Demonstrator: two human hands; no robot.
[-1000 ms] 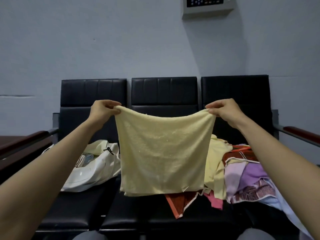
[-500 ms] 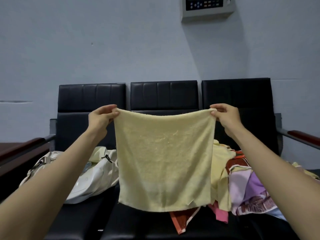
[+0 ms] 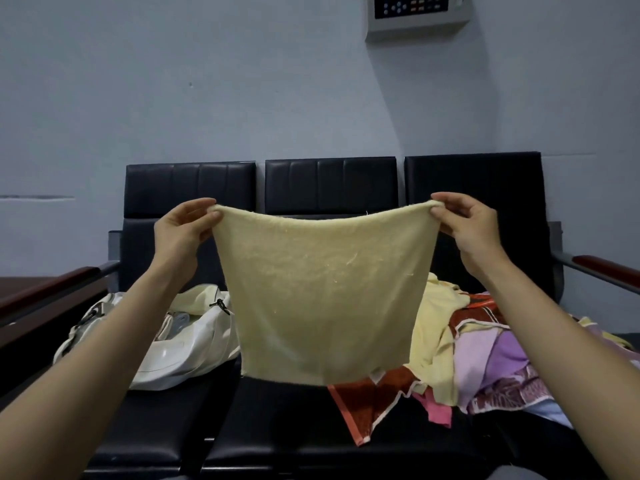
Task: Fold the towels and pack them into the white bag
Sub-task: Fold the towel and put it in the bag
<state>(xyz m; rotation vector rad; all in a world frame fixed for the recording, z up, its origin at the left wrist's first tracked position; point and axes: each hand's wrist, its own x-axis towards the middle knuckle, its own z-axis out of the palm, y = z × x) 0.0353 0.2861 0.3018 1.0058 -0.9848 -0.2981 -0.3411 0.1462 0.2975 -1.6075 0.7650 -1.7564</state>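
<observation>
From your head camera, your left hand (image 3: 181,230) and right hand (image 3: 465,225) each pinch a top corner of the pale yellow terry towel (image 3: 322,292), which hangs spread above the black padded bench (image 3: 301,427). The glossy white bag (image 3: 180,348) lies on the left seat, and a heap of coloured towels (image 3: 485,351) lies on the right.

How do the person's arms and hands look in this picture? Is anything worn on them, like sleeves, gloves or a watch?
Both are bare. The left hand and right hand have no gloves and no visible ring. The left forearm and right forearm show no sleeve, watch or bracelet.
</observation>
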